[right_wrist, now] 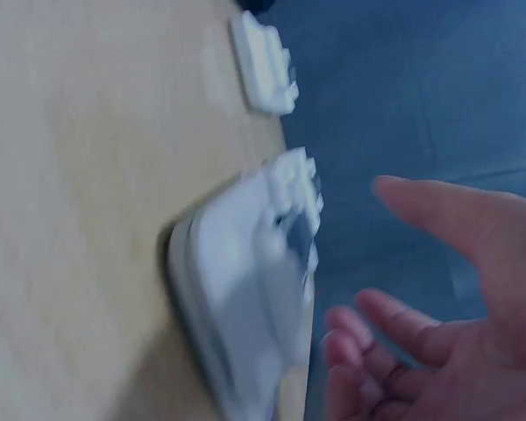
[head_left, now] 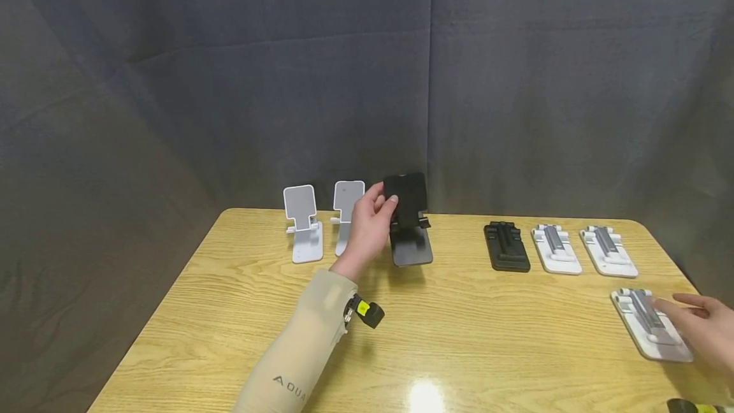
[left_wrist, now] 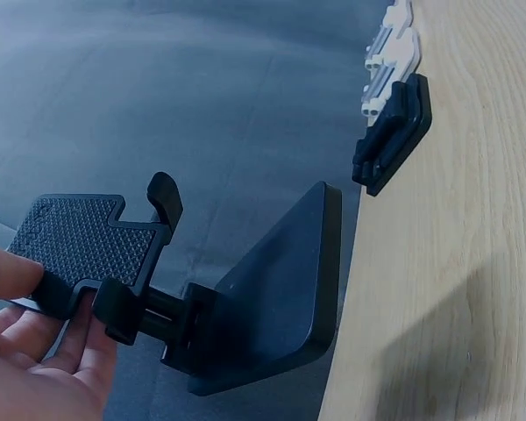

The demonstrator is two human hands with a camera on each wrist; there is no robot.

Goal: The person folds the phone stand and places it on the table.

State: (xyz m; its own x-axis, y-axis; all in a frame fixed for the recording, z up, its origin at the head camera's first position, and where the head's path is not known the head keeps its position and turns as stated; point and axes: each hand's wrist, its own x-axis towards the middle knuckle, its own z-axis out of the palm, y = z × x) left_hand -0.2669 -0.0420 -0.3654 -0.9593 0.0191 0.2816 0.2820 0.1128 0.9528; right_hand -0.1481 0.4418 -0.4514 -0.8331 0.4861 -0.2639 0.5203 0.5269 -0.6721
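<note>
My left hand (head_left: 368, 225) grips an unfolded black phone stand (head_left: 410, 247) by its upper plate, thumb on one face and fingers behind. In the left wrist view the stand's textured plate (left_wrist: 83, 241), two small hooks and thick base (left_wrist: 280, 285) show, with the base appearing apart from the wood. At the right, my right hand (head_left: 702, 324) hovers by a folded white phone stand (head_left: 671, 349). Its fingers are spread from the thumb and hold nothing. In the blurred right wrist view, a gap shows between that hand (right_wrist: 473, 324) and the white stand (right_wrist: 232, 254).
Two unfolded white stands (head_left: 308, 247) (head_left: 348, 199) stand at the back left, one partly behind my left hand. A folded black stand (head_left: 507, 250) and two folded white stands (head_left: 556, 253) (head_left: 609, 257) lie in a row at the back right. A dark curtain (head_left: 355, 81) hangs behind the wooden table (head_left: 487, 336).
</note>
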